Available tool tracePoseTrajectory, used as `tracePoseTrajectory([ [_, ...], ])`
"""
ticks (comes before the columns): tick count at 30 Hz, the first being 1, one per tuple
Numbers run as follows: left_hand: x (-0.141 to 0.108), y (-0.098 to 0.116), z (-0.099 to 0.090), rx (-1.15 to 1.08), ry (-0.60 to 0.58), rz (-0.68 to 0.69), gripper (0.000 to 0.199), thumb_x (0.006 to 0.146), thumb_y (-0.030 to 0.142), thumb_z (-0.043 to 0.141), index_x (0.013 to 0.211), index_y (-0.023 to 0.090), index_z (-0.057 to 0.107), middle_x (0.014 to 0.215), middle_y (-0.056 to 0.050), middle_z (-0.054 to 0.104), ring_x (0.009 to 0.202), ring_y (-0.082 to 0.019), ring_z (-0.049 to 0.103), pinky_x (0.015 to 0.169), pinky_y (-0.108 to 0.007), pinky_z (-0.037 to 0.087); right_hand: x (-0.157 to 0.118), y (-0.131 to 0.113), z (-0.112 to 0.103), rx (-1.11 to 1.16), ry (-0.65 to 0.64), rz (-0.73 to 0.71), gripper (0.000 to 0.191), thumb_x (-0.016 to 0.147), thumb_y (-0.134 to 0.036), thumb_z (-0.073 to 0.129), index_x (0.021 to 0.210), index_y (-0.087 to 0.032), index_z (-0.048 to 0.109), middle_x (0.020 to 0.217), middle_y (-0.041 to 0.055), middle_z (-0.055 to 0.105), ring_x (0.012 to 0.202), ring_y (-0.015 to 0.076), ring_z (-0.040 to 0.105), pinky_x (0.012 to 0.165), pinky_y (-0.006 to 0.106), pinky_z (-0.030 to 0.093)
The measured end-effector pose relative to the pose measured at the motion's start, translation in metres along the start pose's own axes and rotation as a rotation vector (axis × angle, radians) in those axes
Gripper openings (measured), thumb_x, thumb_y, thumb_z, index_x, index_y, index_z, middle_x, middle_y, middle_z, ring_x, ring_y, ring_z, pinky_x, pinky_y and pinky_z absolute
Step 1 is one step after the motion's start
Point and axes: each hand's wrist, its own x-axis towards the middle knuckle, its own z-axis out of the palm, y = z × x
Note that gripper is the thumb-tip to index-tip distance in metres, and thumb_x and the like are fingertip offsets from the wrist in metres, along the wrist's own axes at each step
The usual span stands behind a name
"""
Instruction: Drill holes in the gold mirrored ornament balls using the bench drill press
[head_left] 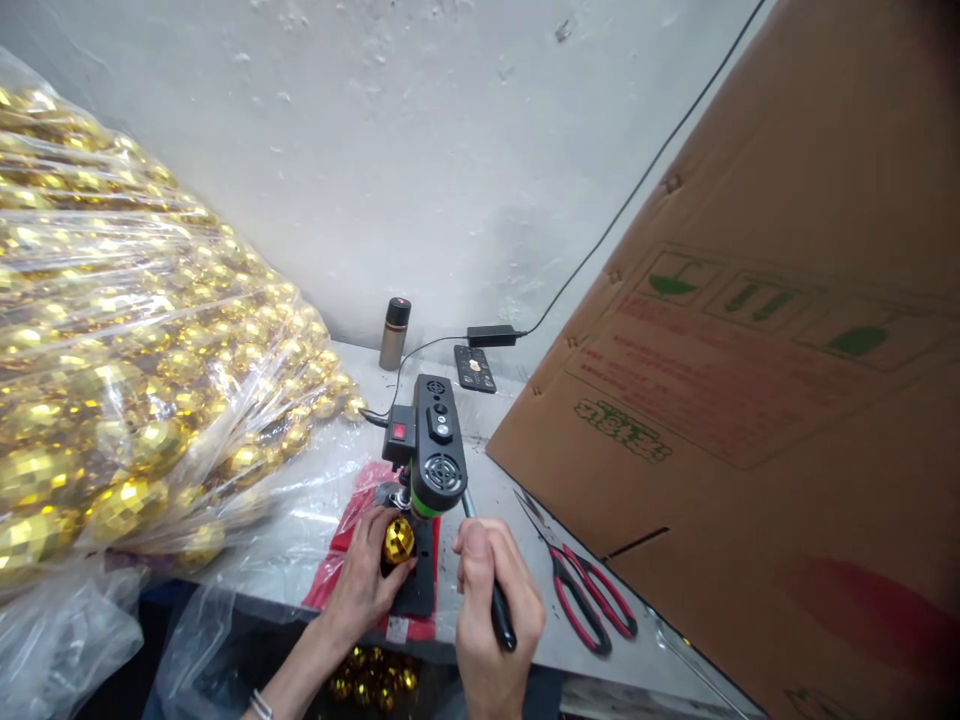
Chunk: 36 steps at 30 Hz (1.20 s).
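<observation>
The gold mirror ball I am working with is small and round, its shiny square facets broken by dark reflections. It sits low at the press head, over the black base plate of a bench-top press with round vent grilles and a red switch.

My left hand pinches the ball from the left, thumb on the near side and fingers on the far side, so it lies between the fingertips. My right hand is clenched around the black lever handle, just right of the press.

The table ends just nearer than the base plate, which rests on a red sheet. To the right, a strip of tabletop separates my right fist from the red-and-black scissors, and the cardboard box walls off that side. Far left, a clear bag of gold balls bulges toward the press.
</observation>
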Motion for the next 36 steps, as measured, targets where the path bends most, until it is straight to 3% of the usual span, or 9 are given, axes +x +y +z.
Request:
tracePoseTrajectory([
  [5,-0.003,-0.002,0.011,0.034,0.036,-0.015,0.051,0.089,0.034,0.071,0.138,0.021,0.06,0.138,-0.018,0.064,0.134,-0.039,0.061,0.116,-0.064,0.05,0.0,0.0,-0.001,-0.004,-0.003,-0.017,0.029,0.107,-0.015,0.047,0.081,-0.023,0.055,0.07,-0.0052,0.052,0.057,0.008,0.049,0.053,0.019,0.04],
  [9,0.001,0.002,0.007,0.034,-0.017,-0.031,0.055,0.084,0.038,0.077,0.135,0.019,0.064,0.141,-0.02,0.063,0.135,-0.041,0.06,0.114,-0.063,0.05,-0.002,0.0,-0.001,0.003,-0.008,-0.021,0.028,0.107,-0.014,0.046,0.082,-0.023,0.055,0.071,-0.0053,0.053,0.058,0.0078,0.05,0.055,0.019,0.041],
  [14,0.004,0.013,0.003,0.069,-0.069,-0.066,0.048,0.087,0.046,0.074,0.127,0.02,0.07,0.117,-0.016,0.076,0.11,-0.038,0.072,0.099,-0.058,0.057,-0.006,0.003,-0.002,-0.015,-0.017,-0.016,0.026,0.107,-0.014,0.046,0.085,-0.023,0.056,0.073,-0.005,0.053,0.057,0.008,0.049,0.054,0.019,0.041],
  [19,0.004,0.017,0.005,0.115,-0.059,-0.07,0.046,0.083,0.04,0.076,0.123,0.018,0.07,0.11,-0.014,0.078,0.103,-0.037,0.072,0.093,-0.054,0.059,-0.014,0.013,-0.005,-0.025,-0.047,-0.018,0.026,0.107,-0.014,0.045,0.085,-0.024,0.054,0.075,-0.0041,0.053,0.06,0.0087,0.05,0.055,0.02,0.041],
  [24,0.002,0.017,0.005,0.178,-0.036,-0.029,0.038,0.084,0.032,0.074,0.12,0.019,0.069,0.107,-0.012,0.077,0.099,-0.035,0.072,0.087,-0.051,0.06,-0.032,0.023,0.002,-0.012,-0.009,-0.021,0.029,0.108,-0.015,0.043,0.082,-0.024,0.052,0.075,-0.0042,0.053,0.061,0.0087,0.049,0.056,0.022,0.039],
  [29,0.0,0.017,0.006,0.195,-0.041,-0.031,0.036,0.084,0.033,0.076,0.117,0.019,0.068,0.106,-0.011,0.075,0.098,-0.034,0.072,0.087,-0.05,0.06,-0.048,0.025,0.014,0.0,0.108,0.076,0.035,0.111,-0.02,0.04,0.077,-0.023,0.049,0.078,-0.0032,0.053,0.067,0.0101,0.05,0.064,0.025,0.041],
  [36,0.002,0.019,0.005,0.178,-0.073,-0.084,0.036,0.082,0.033,0.077,0.114,0.02,0.068,0.106,-0.012,0.074,0.1,-0.034,0.07,0.089,-0.051,0.059,-0.047,0.041,0.019,0.003,0.156,-0.116,0.035,0.11,-0.02,0.04,0.076,-0.023,0.049,0.076,-0.0037,0.051,0.064,0.0095,0.05,0.058,0.025,0.041],
])
